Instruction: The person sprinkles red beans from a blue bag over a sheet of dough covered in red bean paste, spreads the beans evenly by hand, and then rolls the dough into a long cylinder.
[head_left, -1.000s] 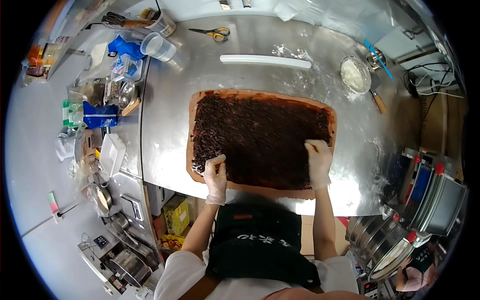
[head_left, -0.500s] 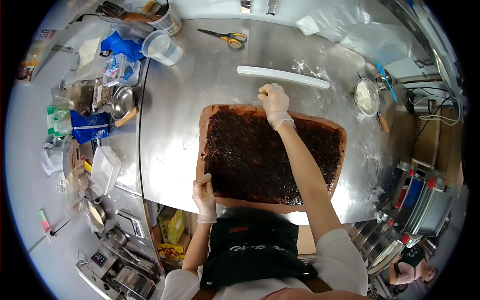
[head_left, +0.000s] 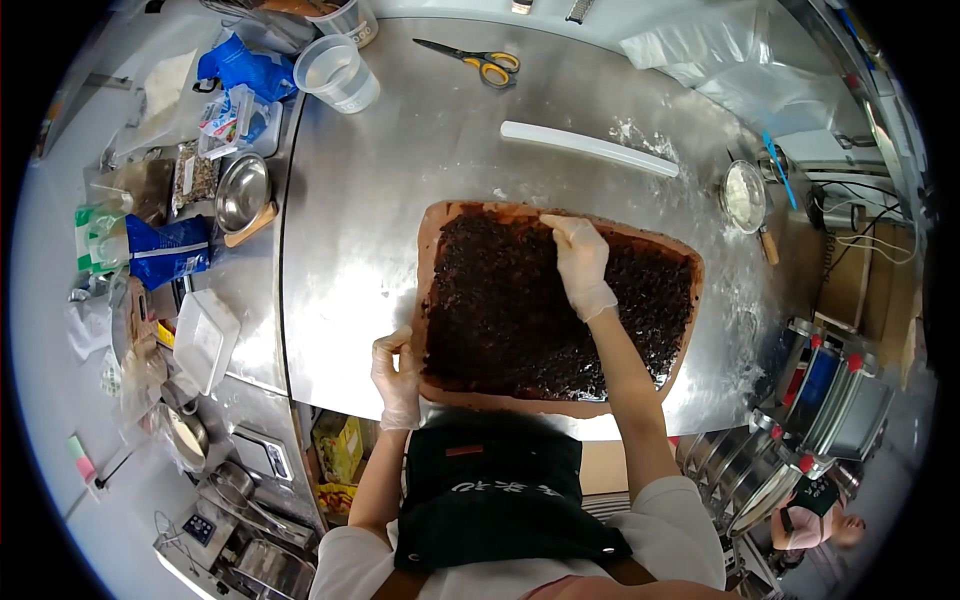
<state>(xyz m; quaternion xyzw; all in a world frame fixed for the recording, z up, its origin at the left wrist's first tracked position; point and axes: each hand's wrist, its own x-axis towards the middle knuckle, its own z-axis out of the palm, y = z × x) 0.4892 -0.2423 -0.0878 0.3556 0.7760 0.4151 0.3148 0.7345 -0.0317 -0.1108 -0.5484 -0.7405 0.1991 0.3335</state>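
A brown rolled-out dough sheet (head_left: 428,295) lies flat on the steel worktop, with a dark, glossy, lumpy filling (head_left: 520,310) spread nearly to its borders. Over the far part of the filling is my right hand (head_left: 583,262) in a clear glove, fingers bunched together and tips close to the sheet's far edge. Whether anything is between those fingertips is hidden. My left hand (head_left: 397,380), also gloved, is just beside the sheet's near left side. Its fingers are curled in a pinch, and I cannot make out what they hold, if anything.
Beyond the sheet lie a white plastic bar (head_left: 590,150) and scissors (head_left: 490,66). A clear tub (head_left: 338,76) stands at the far left, near a metal bowl (head_left: 243,194). On the right are a bowl of white powder (head_left: 743,197) and a machine with red knobs (head_left: 840,400).
My right hand has come back from the far edge to above the filling. My left hand has shifted slightly left, off the sheet's side. The whole view has shifted a little.
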